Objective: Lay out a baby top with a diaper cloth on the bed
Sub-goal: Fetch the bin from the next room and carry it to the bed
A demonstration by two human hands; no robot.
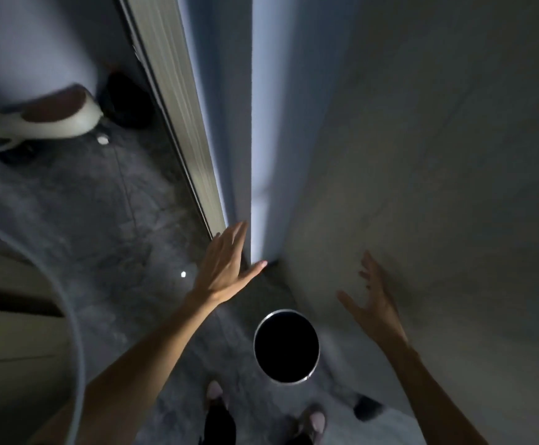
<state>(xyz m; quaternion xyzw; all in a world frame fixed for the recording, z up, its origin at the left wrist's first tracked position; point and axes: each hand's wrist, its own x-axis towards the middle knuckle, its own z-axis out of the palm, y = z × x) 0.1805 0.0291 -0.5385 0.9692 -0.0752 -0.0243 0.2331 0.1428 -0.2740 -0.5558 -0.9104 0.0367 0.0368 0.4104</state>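
Left hand (pixel 226 268) reaches out flat, fingers spread, holds nothing. Right hand (pixel 374 300) up near wall (pixel 438 155), open, empty.

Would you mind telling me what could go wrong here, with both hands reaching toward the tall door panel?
1. The left hand has its fingers at the lit gap beside the grey door panel; they could get pinched if it shifts.
2. The round black bin stands on the floor just ahead of the feet, an easy trip in this dim light.
3. The right hand is motion-blurred, so its contact may be poorly judged.
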